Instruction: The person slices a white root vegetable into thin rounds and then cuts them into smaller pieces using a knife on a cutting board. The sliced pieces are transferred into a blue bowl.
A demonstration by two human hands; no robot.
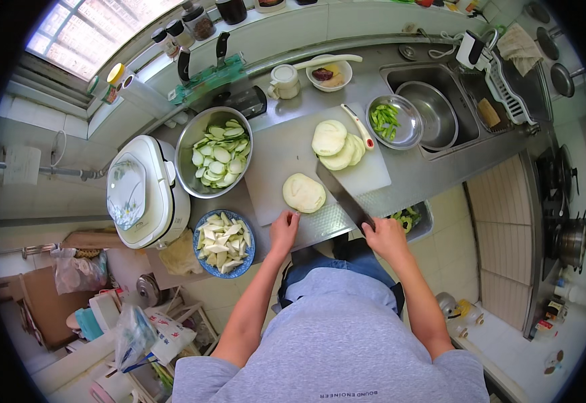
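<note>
My right hand (386,236) is closed around the handle of a kitchen knife (344,194), whose blade lies angled over the white cutting board (273,151). At the near edge of a pale round vegetable slice (304,193) is my left hand (285,230), fingers bent; whether they touch or grip it I cannot tell. Several more round slices (330,137) overlap farther back on the board, beside a peeler with a white handle (357,126). Left of the board, a steel bowl (182,166) holds thin green-edged slices, and a blue-patterned plate (249,257) holds pale diamond-shaped pieces.
A steel bowl of cut green peppers (414,126) stands by the sink (391,75). A white rice cooker (164,206) is at left. Behind the board are a knife rack (207,80), a lidded cup (285,82) and a white bowl (343,83). A bin (426,221) sits below the counter edge.
</note>
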